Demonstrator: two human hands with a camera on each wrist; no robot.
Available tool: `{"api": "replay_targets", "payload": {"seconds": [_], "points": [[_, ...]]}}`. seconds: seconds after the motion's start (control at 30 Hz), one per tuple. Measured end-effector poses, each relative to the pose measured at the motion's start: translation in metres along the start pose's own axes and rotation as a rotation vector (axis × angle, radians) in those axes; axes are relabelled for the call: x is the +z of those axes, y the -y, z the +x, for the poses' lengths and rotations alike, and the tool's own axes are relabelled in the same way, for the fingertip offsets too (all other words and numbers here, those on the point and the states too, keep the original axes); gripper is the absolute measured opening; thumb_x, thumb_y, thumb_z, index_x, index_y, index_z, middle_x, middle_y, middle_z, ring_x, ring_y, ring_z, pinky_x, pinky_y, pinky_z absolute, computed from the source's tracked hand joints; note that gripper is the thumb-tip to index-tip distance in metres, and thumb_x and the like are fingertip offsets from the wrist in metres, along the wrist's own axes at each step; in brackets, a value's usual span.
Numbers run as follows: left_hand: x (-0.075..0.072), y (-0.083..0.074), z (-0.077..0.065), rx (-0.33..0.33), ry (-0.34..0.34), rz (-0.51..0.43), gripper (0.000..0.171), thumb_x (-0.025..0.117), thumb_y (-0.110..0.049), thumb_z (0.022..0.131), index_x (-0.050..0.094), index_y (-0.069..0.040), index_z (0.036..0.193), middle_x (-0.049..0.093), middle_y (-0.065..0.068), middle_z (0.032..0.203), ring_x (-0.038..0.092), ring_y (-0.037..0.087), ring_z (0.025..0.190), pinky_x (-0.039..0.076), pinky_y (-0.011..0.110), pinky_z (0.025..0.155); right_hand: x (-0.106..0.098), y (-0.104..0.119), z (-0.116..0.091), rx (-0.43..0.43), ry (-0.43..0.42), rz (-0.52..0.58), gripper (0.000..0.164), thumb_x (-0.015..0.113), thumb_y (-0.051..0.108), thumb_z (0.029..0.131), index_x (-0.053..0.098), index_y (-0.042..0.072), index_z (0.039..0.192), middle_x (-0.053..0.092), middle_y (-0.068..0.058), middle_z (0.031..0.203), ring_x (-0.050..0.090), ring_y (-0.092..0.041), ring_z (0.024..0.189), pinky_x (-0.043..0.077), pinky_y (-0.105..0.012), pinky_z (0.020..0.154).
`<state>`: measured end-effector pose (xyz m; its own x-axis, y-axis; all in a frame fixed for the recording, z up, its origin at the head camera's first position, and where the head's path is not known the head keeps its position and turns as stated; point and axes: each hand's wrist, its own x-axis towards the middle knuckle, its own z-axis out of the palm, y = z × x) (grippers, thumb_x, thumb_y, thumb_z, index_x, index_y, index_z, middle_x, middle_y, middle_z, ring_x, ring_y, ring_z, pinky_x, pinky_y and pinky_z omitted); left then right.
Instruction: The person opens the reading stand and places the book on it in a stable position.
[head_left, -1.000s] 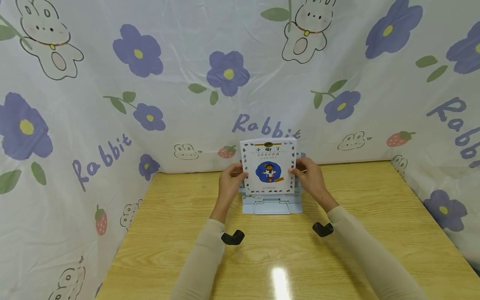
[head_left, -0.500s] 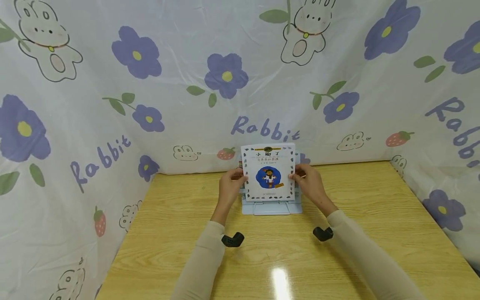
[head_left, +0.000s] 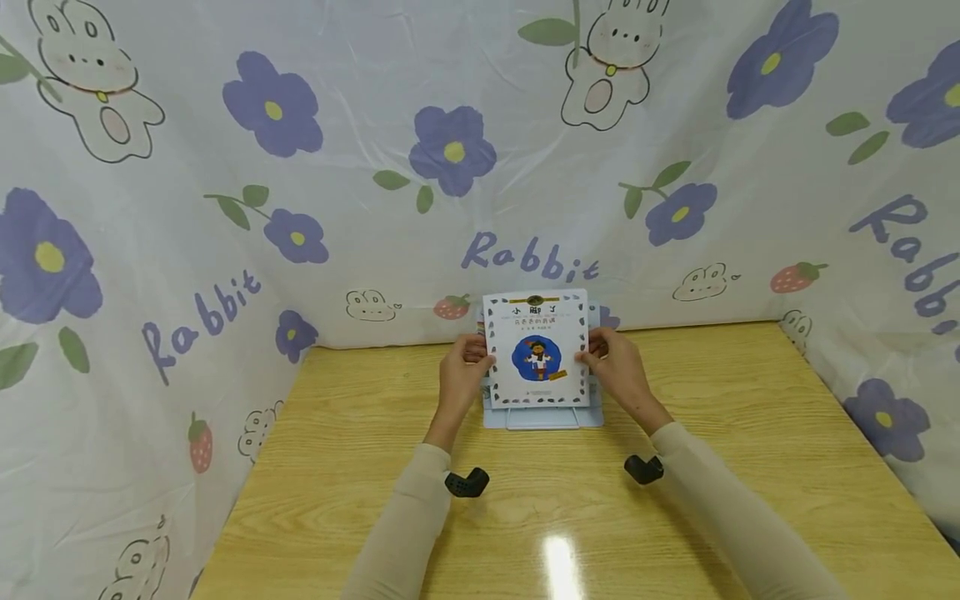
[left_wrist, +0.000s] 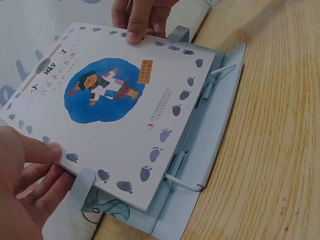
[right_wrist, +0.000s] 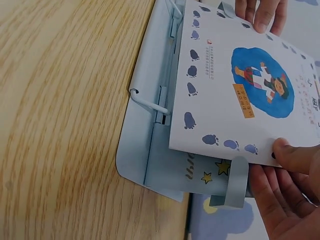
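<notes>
A white picture book (head_left: 537,392) with a blue round picture and a footprint border stands upright against a light-blue metal book stand (head_left: 495,418). My left hand (head_left: 461,371) pinches the book's left edge, thumb on the cover and fingers behind. On the opposite edge my right hand (head_left: 618,367) grips in the same way. In the left wrist view, the stand's side clip (left_wrist: 82,187) sits beside my left fingers, and a white wire holder (left_wrist: 185,182) juts out below the book. The right wrist view has another side clip (right_wrist: 236,182) close to my right fingers.
The stand rests on a wood-grain table (head_left: 360,433) near its back edge. Behind it hangs a white cloth (head_left: 375,225) printed with flowers and rabbits. A black device (head_left: 467,482) is at the left wrist, and a similar device (head_left: 643,469) at the right.
Both hands have lowered the book along the stand; its bottom edge now sits nearer the stand's base and covers more of it. Both hands keep their hold on its sides.
</notes>
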<state>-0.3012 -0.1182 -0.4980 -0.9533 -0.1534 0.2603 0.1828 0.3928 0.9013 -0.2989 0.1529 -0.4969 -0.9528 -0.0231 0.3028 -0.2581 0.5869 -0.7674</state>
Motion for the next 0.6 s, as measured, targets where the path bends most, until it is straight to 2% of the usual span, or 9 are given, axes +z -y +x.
{"api": "replay_targets", "payload": {"seconds": [0.43, 0.6], "points": [[0.0029, 0.0006, -0.0008, 0.015, -0.024, 0.011, 0.029, 0.076, 0.004, 0.093, 0.070, -0.001, 0.121, 0.071, 0.017, 0.106, 0.070, 0.028, 0.096, 0.060, 0.031, 0.085, 0.0035, 0.0002, -0.0029, 0.022, -0.045, 0.024, 0.031, 0.077, 0.008, 0.098, 0.062, -0.001, 0.124, 0.067, -0.017, 0.108, 0.067, -0.030, 0.095, 0.056, -0.035, 0.074], [0.0028, 0.0028, -0.0022, 0.011, -0.024, 0.026, 0.025, 0.075, 0.004, 0.093, 0.071, 0.000, 0.118, 0.071, 0.016, 0.103, 0.068, 0.025, 0.092, 0.057, 0.025, 0.082, 0.0028, 0.0004, -0.0029, 0.018, -0.047, 0.006, 0.030, 0.075, 0.008, 0.099, 0.062, -0.001, 0.125, 0.066, -0.016, 0.109, 0.067, -0.029, 0.096, 0.057, -0.036, 0.076]]}}
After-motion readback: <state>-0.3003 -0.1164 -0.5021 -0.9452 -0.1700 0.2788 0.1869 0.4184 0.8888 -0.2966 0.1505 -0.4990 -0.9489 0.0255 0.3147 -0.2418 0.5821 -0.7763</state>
